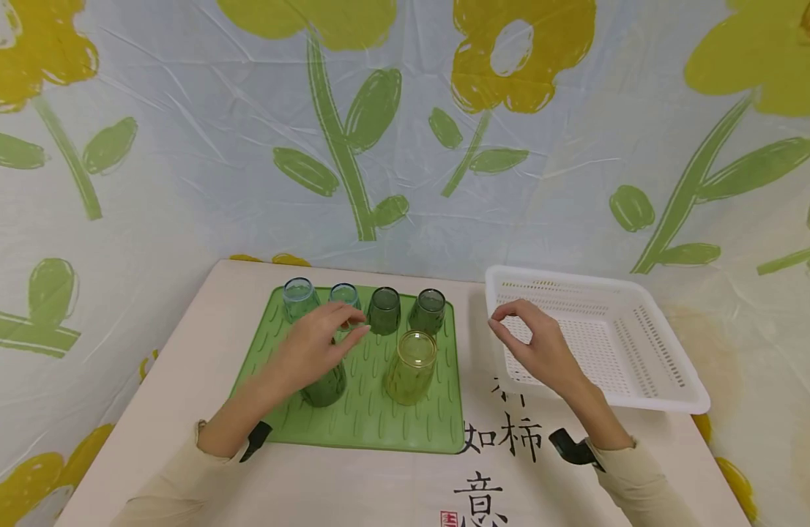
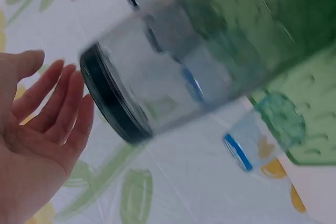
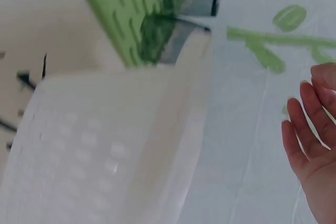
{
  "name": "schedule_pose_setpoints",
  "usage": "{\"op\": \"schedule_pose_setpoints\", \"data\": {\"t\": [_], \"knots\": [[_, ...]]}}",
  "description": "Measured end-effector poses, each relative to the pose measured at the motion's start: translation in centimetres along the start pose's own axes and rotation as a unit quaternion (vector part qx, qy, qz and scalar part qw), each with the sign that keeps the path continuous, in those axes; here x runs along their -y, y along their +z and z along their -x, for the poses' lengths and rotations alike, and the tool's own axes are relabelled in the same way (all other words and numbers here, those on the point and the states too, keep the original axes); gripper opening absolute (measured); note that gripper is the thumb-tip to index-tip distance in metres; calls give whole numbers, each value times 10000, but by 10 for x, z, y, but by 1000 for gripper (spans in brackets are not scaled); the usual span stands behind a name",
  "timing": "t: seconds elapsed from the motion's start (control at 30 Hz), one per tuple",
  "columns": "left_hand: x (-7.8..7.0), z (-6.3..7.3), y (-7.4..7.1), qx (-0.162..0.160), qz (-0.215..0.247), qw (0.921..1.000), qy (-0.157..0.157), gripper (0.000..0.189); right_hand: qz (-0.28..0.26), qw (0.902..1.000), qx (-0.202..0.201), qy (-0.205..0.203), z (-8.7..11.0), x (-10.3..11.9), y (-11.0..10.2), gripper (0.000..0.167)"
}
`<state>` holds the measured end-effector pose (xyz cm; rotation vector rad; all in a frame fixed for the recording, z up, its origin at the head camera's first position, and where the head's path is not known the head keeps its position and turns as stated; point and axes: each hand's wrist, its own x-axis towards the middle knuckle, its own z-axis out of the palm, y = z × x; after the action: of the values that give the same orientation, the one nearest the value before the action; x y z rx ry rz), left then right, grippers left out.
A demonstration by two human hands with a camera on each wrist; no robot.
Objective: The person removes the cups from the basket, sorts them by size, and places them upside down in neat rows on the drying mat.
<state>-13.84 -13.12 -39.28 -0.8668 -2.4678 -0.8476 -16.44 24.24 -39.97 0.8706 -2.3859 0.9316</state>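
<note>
My left hand (image 1: 319,344) hovers over the left part of a green ridged mat (image 1: 372,432), fingers relaxed, holding nothing. Partly hidden beneath it stands a dark green glass (image 1: 324,388); in the left wrist view the fingertips are right beside the thick dark end of this glass (image 2: 178,72). A yellow glass (image 1: 411,373) stands to its right on the mat. Over the left side of a white basket (image 1: 642,402) is my right hand (image 1: 540,344), empty, thumb and fingers loosely bent. The right wrist view shows its fingers (image 3: 310,129) apart from the basket wall.
Along the mat's back edge stand two bluish glasses, one at the left corner (image 1: 301,300) and one partly behind my left hand (image 1: 344,294), then two dark grey glasses (image 1: 384,311). Black characters (image 1: 520,437) mark the pale tablecloth. A flower-printed curtain (image 1: 411,183) hangs behind.
</note>
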Motion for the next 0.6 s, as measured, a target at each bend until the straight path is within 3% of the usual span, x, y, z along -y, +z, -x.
{"op": "schedule_pose_setpoints", "data": {"t": [0.07, 0.17, 0.43, 0.5, 0.6], "knots": [[8, -1, -4, -184, -83, 9998, 91, 4, 259, 9996, -31, -120, 2, -8, -8, 21], [21, -1, -11, -377, -258, 9989, 88, 8, 574, 9981, -54, -231, 6, -20, -19, 21], [65, 9, -28, -775, -892, 9922, -394, 14, 1204, 9896, -435, -654, 18, -58, -44, 26], [75, 14, -31, -772, -1096, 9892, -585, 27, 1431, 9859, -550, -667, 21, -68, -49, 36], [92, 23, -35, -677, -1333, 9838, -989, 51, 1846, 9804, -549, -404, 28, -79, -57, 67]]}}
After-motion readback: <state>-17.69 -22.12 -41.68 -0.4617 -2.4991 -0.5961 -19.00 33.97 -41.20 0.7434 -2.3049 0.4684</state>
